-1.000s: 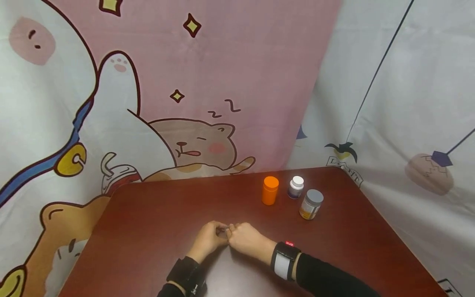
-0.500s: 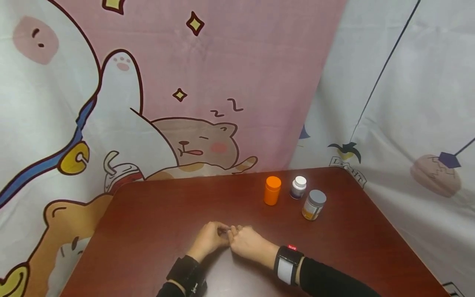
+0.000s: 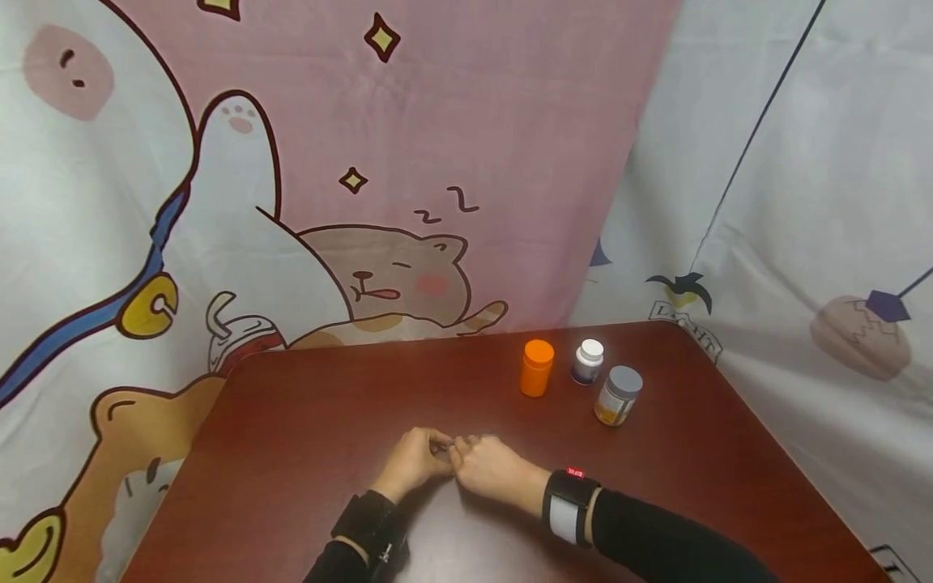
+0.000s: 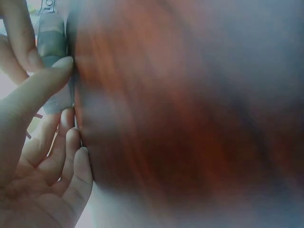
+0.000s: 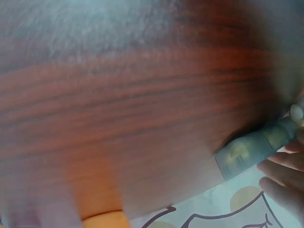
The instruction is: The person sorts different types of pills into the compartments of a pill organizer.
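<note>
Both hands meet over the middle of the table around a small translucent pill box (image 4: 52, 45), a narrow strip divided into compartments. Yellowish contents show through its wall in the right wrist view. My left hand (image 3: 411, 461) pinches the box, thumb across its near side and fingers spread behind it. My right hand (image 3: 487, 465), with fingers curled, grips the box beside the left fingertips. From the head view the fingers hide most of the pill box. Fingertips (image 5: 298, 113) at the right edge of the right wrist view touch one end of it.
Beyond my hands, toward the back right, an orange bottle (image 3: 537, 368), a small white-capped bottle (image 3: 587, 362) and a grey-lidded jar (image 3: 618, 397) stand upright on the brown table (image 3: 313, 413). A cartoon-printed cloth (image 3: 510, 146) hangs behind the table and along its right side.
The head view has shifted slightly. Both hands stay together at the pill box with only small finger movement; the bottles and jar stand where they were.
</note>
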The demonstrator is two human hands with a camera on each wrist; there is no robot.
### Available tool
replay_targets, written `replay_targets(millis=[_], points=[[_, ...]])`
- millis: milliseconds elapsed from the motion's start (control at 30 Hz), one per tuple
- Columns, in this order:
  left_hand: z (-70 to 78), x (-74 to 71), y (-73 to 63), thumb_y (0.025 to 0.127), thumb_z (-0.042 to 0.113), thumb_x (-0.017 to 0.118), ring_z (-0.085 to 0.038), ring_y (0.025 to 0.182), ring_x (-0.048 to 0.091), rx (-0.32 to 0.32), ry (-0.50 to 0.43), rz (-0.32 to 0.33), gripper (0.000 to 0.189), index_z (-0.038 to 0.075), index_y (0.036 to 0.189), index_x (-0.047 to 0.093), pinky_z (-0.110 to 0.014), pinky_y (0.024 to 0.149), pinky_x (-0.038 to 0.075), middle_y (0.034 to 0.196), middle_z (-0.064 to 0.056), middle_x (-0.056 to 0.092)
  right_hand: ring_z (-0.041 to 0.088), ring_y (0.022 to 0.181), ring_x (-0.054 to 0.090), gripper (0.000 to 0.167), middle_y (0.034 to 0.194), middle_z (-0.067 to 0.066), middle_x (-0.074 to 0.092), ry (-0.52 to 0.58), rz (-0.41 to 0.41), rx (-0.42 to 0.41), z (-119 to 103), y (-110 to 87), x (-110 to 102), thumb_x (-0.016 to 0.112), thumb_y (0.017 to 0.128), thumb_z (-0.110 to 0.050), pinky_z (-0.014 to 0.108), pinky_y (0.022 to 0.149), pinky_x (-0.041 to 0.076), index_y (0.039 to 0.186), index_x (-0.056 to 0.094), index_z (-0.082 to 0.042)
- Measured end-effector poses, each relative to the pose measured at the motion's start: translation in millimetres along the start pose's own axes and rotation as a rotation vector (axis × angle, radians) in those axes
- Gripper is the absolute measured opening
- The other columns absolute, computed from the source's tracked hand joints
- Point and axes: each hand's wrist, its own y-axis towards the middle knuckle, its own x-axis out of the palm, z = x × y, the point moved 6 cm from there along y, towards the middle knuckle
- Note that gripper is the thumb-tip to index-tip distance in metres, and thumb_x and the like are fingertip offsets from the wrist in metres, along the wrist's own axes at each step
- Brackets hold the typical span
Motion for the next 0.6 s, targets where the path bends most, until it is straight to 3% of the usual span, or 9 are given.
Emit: replay_targets(millis=[133, 400, 600], points=[[-1.9, 0.6, 1.6, 0.062, 0.018, 0.091, -0.012, 0.075, 0.064, -0.009, -0.013, -0.019, 0.038, 0.006, 0.096, 0.077, -0.027, 0.065, 0.051, 0.083, -0.004, 0.075, 0.008, 0.069, 0.064, 0.030, 0.089, -0.006, 0.069, 0.025, 0.021, 0.029, 2.1, -1.6, 1.0, 0.061, 0.093, -0.040, 0.023, 0.054, 0.053, 0.107, 0.071, -0.016], [-2.6, 3.1, 2.1, 0.065, 0.020, 0.087, -0.009, 0.073, 0.063, -0.043, -0.014, -0.022, 0.034, 0.006, 0.095, 0.077, -0.027, 0.066, 0.053, 0.082, -0.001, 0.075, 0.014, 0.091, 0.075, 0.037, 0.110, 0.004, 0.076, -0.106, -0.023, -0.090, -7.4, -4.8, 7.6, 0.052, 0.094, -0.030, 0.025, 0.062, 0.060, 0.121, 0.069, -0.010], [-2.8, 1.3, 2.5, 0.065, 0.019, 0.086, -0.009, 0.072, 0.062, -0.080, -0.004, -0.024, 0.033, 0.007, 0.095, 0.077, -0.028, 0.067, 0.052, 0.080, -0.001, 0.074, 0.015, 0.093, 0.075, 0.039, 0.112, 0.005, 0.076, -0.100, -0.035, -0.099, -8.1, -3.2, 8.8, 0.051, 0.094, -0.029, 0.026, 0.065, 0.061, 0.123, 0.068, -0.009]])
